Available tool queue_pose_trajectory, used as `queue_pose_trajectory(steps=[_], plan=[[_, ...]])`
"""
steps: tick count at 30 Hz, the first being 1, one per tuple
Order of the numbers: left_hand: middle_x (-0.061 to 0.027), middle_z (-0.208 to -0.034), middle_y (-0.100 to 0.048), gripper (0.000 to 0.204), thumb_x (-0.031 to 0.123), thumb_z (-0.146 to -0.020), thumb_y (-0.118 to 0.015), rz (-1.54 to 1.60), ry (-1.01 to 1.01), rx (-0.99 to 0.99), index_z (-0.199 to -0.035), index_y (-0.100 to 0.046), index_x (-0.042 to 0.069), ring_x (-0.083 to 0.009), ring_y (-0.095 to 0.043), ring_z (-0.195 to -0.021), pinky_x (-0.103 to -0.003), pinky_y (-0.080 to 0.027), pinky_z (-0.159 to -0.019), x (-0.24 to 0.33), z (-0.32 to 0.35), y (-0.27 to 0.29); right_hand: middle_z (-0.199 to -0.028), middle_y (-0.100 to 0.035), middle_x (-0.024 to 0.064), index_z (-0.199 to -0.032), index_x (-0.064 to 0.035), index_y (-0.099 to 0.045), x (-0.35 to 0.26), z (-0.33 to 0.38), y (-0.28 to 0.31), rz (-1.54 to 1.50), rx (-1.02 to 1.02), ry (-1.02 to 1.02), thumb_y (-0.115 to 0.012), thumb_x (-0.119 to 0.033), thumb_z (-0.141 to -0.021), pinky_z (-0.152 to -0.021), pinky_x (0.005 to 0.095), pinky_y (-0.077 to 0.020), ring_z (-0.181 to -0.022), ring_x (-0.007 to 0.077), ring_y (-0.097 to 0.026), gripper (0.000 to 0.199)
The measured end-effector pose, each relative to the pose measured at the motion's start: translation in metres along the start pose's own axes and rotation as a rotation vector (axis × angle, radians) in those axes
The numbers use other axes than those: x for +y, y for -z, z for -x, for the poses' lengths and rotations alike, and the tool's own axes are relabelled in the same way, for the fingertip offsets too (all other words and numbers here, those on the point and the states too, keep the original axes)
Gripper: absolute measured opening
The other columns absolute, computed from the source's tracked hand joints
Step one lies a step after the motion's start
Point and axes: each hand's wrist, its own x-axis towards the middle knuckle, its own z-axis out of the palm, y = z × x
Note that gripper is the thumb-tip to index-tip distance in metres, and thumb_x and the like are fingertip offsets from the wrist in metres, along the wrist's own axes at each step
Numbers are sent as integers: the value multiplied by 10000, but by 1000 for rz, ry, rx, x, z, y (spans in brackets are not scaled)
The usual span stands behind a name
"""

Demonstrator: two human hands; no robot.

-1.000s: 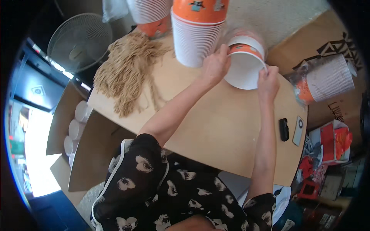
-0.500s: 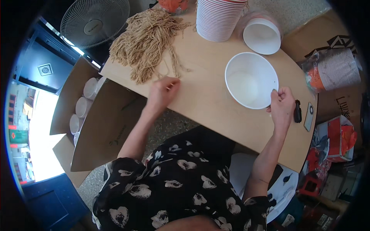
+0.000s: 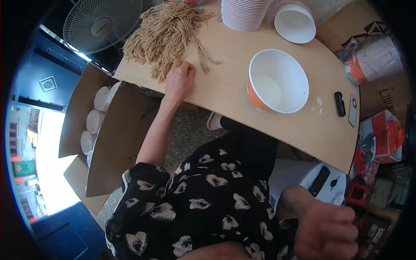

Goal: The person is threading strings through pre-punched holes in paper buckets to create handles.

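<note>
Cords (image 3: pixel 167 32) heaped upper left of frame w/ left hand (image 3: pixel 180 80) curled at heap's edge, pinching maybe one strand, can't tell; right hand (image 3: pixel 327 229) a loose fist, lower right; prob. strand-picking step, next calls for separating one.

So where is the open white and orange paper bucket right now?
In the head view, the paper bucket stands upright on the wooden table, right of the left hand and left of the small black device.

Counting it up: two loose white bowls (image 3: pixel 278 82) (image 3: pixel 295 23), one bowl stack (image 3: pixel 245 13), one heap of tan strings (image 3: pixel 167 32), one fan (image 3: pixel 102 22), two hands (image 3: pixel 180 80) (image 3: pixel 327 229).
</note>
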Motion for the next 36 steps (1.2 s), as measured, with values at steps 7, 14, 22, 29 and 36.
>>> queue_pose_trajectory(steps=[7,14,22,29,36], plan=[[-172,-740,-659,36,13,-918,-595,454,23,-258,-930,-569,-9,-319,-688,-682,-378,-530,-622,62,65,28,-1008,-413,17,-1004,-101,-530,-10,-12,-40,-141,227,139,-567,-178,-975,-630,346,-385,-830,155,-477,90],[-90,-735,-638,58,40,-900,-636,532,-97,-530,-947,-625,7,-142,-624,-645,-301,-514,-619,96,117,50,-1017,-406,8,-1117,-145,-537,-23,2,-38,-255,316,298,-608,-217,-961,-712,364,-382,-903,144,-499,186],[-44,-746,-665,121,79,-886,-716,791,-127,-790,-984,-669,27,-127,-647,-647,-266,-515,-586,130,115,104,-782,-646,74,-1165,39,-615,34,113,-56,-489,-606,-1004,-547,-261,-1019,-831,351,-482,-739,196,-618,341],[-82,-806,-708,128,71,-850,-753,750,-331,-962,-971,-747,30,-169,-688,-682,-282,-524,-597,132,92,69,-651,-598,8,-863,17,-692,22,114,-1,-218,-410,-1169,-718,-48,-893,-494,209,-345,-548,36,-475,76],[-36,-759,-658,47,49,-887,-700,734,-189,-1043,-916,-701,12,-83,-590,-644,-238,-467,-578,139,81,40,-711,-636,16,-952,4,-706,17,145,25,-30,-291,-1341,-682,-26,-909,-554,216,-405,-617,42,-523,57]])
